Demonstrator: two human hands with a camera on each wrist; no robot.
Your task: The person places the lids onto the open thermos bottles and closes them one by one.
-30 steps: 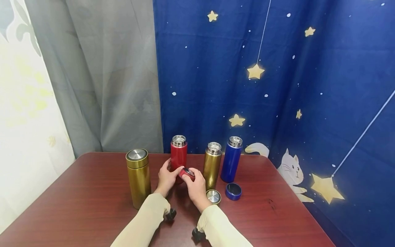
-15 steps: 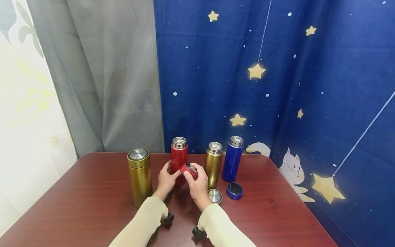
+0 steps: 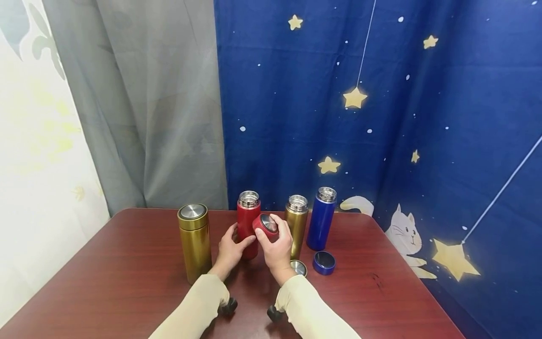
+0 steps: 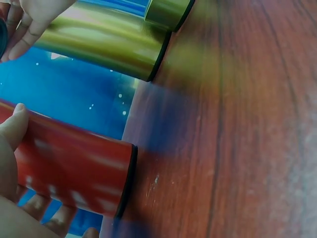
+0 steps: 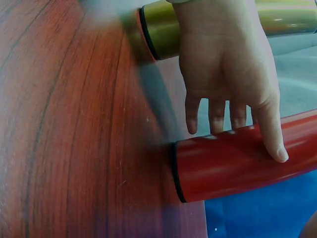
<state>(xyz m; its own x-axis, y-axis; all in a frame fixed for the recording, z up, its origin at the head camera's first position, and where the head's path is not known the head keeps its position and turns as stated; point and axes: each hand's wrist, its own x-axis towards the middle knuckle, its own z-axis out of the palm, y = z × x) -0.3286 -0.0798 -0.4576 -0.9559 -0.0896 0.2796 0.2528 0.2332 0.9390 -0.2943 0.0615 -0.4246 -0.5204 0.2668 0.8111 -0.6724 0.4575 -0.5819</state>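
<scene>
In the head view, a red thermos [image 3: 248,217] stands upright on the table with its steel mouth bare. My left hand [image 3: 230,253] grips its lower body, thumb on the near side and fingers round the far side, as the right wrist view also shows on the red thermos [image 5: 233,158]. Just right of the body, my right hand [image 3: 278,248] holds the thermos's red lid [image 3: 267,225] by its rim, tilted and off the table. In the left wrist view only the lid's dark edge peeks in beside the right hand [image 4: 42,17].
A capped gold thermos [image 3: 195,249] stands left. To the right are an uncapped gold thermos [image 3: 298,223] and an uncapped blue thermos [image 3: 321,223]. Their gold lid [image 3: 299,267], partly behind the right wrist, and blue lid [image 3: 324,262] lie on the table [image 3: 106,282]. Curtains hang behind.
My right hand has raised the red lid from low beside the thermos, slightly to the right, and tilted it. The left hand stays on the red thermos, its thumb now clear of the lid.
</scene>
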